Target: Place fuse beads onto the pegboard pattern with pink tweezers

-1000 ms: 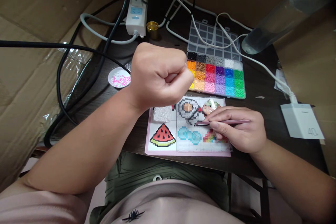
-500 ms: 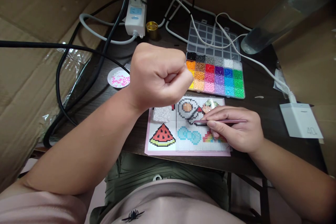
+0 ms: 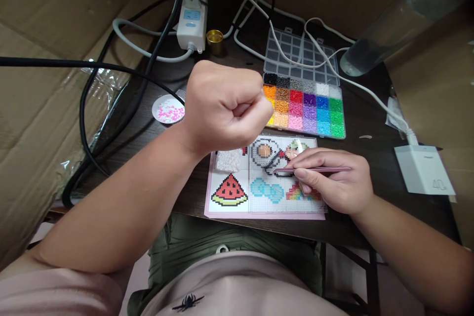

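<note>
My left hand [image 3: 227, 106] is closed in a fist, raised in front of the bead box; whatever its fingers may enclose is hidden. Pink tweezers [image 3: 324, 169] are pinched in my right hand [image 3: 333, 180], their tips pointing left over the clear pegboard [image 3: 266, 208]. Under the pegboard lies a pattern sheet [image 3: 218, 210] with a watermelon picture [image 3: 229, 190], blue shapes, a rainbow and an egg-like figure. A small box of clear beads [image 3: 228, 160] stands on the sheet below my left fist.
A compartment box of coloured beads [image 3: 303, 108] stands open behind. At the left are a dish of pink and white beads [image 3: 167, 109] and black cables. Further back are a power strip [image 3: 191, 24] and gold cup [image 3: 215, 42]; at the right, a white charger [image 3: 424, 170] and clear cylinder [image 3: 365, 52].
My right hand and the tweezers have shifted very slightly right and up. My left fist is almost unmoved.
</note>
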`<state>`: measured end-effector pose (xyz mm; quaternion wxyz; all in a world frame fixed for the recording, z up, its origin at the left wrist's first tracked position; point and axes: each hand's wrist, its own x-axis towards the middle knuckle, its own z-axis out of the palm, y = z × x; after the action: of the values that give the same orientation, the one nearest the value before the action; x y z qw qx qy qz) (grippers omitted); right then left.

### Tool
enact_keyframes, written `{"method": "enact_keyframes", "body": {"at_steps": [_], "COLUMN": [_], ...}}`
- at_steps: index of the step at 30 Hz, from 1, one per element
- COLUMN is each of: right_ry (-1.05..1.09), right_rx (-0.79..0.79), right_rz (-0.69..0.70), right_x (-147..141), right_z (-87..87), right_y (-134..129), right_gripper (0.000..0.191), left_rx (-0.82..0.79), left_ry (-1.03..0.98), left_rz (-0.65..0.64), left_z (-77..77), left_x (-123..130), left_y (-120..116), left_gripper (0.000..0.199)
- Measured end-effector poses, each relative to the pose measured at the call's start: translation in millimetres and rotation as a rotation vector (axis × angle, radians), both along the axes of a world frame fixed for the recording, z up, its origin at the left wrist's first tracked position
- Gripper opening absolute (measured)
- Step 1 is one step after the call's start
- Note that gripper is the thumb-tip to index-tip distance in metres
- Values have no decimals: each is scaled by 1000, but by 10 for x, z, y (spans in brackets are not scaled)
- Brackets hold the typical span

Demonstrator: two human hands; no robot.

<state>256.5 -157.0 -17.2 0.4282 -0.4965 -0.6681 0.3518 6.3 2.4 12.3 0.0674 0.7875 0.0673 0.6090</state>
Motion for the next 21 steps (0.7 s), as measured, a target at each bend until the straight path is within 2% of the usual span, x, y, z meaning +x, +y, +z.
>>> {"method": "enact_keyframes", "body": {"at_steps": [7,13,18,21], "right_ry": [51,59,78,107], "right_rx": [-1,-16,9,38], "right_rz": [-7,-11,-6,-10], "right_x": [-25,-14,-25,-37], "right_z": [20,16,27,40], "right_y": [-6,-21,-19,-27], "right_gripper": [16,26,20,15], "left_rx": [-1,-2,37,30], "left_ry": [-13,82,22,68], "left_rz": [-7,178,66,117], "left_z": [-23,-40,-4,0], "left_x": [0,-13,-4,-11], "left_y": [31,10,2,-1], "left_gripper": [51,52,50,52]}}
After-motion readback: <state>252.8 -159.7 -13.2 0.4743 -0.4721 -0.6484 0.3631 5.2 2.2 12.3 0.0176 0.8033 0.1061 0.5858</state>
